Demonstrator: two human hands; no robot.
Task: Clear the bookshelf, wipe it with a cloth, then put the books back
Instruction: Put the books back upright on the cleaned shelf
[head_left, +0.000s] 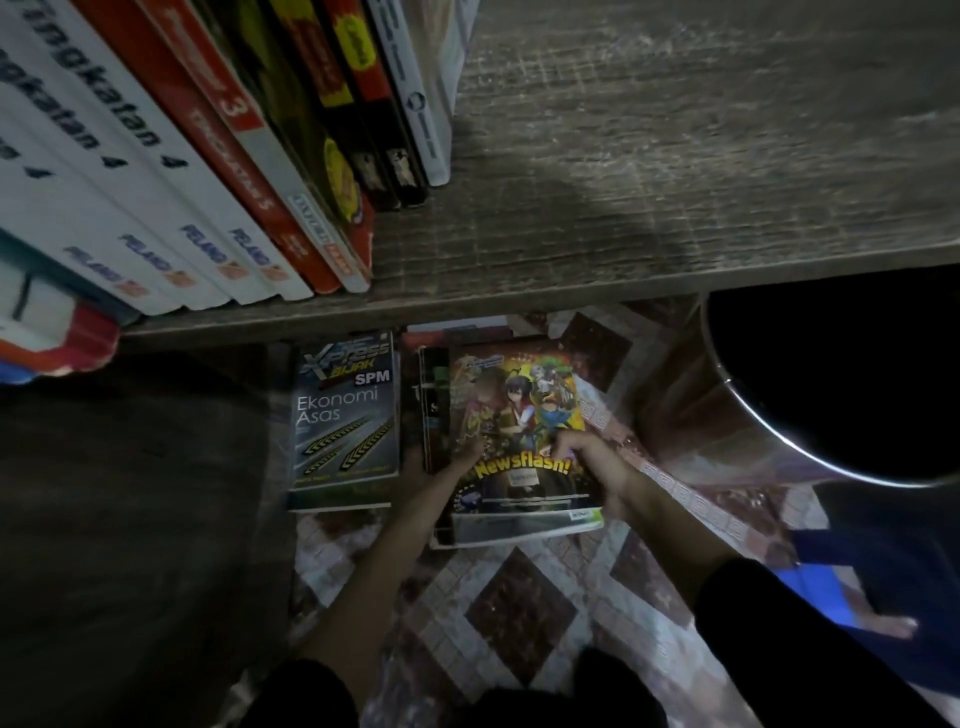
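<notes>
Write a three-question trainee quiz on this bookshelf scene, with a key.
1. True or false: the left hand and the right hand both have a grip on the Newsflash book.
2. Multiple choice: the Ekonomi Asas book is
A) upright on the shelf
B) flat below the shelf, left of the Newsflash book
C) in the right hand
3. Fill in: the upright books stand at the ___ end of the shelf.

Key: 1 true; 2 B; 3 left.
</notes>
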